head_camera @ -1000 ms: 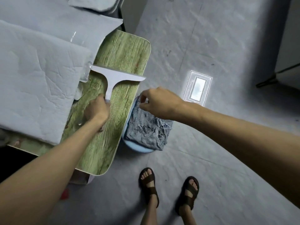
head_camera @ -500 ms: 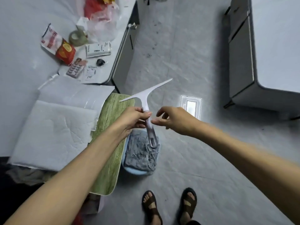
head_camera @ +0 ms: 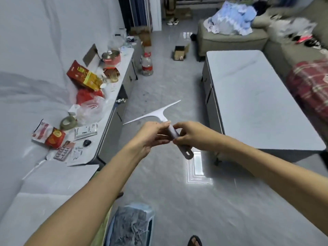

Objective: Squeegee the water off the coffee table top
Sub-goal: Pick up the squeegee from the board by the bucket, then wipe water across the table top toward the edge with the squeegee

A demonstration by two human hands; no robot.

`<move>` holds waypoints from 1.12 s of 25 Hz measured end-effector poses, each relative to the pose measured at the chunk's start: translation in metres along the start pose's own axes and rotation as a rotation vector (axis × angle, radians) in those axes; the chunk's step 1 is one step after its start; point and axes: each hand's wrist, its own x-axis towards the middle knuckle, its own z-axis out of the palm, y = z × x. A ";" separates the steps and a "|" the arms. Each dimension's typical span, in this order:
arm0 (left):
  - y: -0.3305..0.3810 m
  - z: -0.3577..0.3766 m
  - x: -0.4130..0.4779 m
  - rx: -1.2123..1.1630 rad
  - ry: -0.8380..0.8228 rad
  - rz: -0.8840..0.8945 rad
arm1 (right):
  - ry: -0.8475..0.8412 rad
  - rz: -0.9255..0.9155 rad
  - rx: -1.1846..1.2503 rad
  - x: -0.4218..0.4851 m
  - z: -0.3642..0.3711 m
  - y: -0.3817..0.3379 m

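A white squeegee (head_camera: 159,113) with a grey handle is held in the air in front of me, blade pointing away. My left hand (head_camera: 153,134) grips the handle near the blade end. My right hand (head_camera: 190,134) pinches the handle just beside it, with the looped handle end sticking out below. The coffee table (head_camera: 252,96), a long pale grey top on a grey cabinet base, stands ahead to the right, apart from both hands.
A low sideboard (head_camera: 113,96) along the left wall holds packets, bags and a pot. A blue basin with a grey rag (head_camera: 131,226) sits on the floor near my feet. Sofas (head_camera: 229,35) with clothes stand behind the table; a water bottle (head_camera: 147,63) stands on the floor.
The squeegee came off the green board and was lifted up. My right hand left the rag and took the handle beside my left hand. My view rose toward the room.
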 end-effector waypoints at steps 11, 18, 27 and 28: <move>0.121 0.108 0.241 0.341 -0.221 -0.007 | 0.230 0.243 -0.179 0.158 -0.165 0.146; 0.246 0.151 0.460 0.714 -0.382 0.194 | 0.275 0.487 0.016 0.277 -0.322 0.239; 0.345 0.239 0.742 1.241 -0.560 0.370 | 0.319 0.704 0.274 0.464 -0.466 0.407; 0.361 0.250 0.775 1.259 -0.574 0.366 | 0.330 0.718 0.327 0.490 -0.490 0.423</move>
